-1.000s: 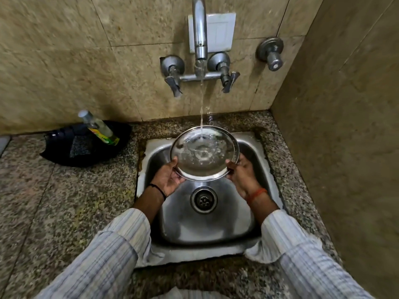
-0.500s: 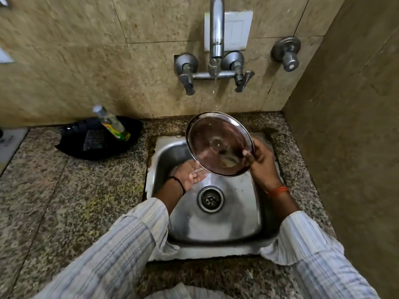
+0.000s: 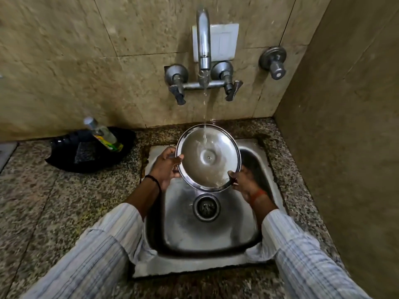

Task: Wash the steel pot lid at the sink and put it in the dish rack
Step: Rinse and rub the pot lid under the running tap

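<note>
From the head camera I look down on a steel sink (image 3: 216,240) set in a speckled granite counter (image 3: 54,201). I see the steel pot lid (image 3: 208,158) held above the basin, tilted, its hollow underside facing up. A thin stream from the wall tap (image 3: 203,39) lands on its far half. My left hand (image 3: 166,167) grips the lid's left rim, thumb on top and fingers curled beneath. My right hand (image 3: 244,180) pinches the near right rim, thumb just over the edge. The drain (image 3: 206,207) sits below the lid. To the left a bottle (image 3: 102,134) leans in a black dish (image 3: 90,152).
</note>
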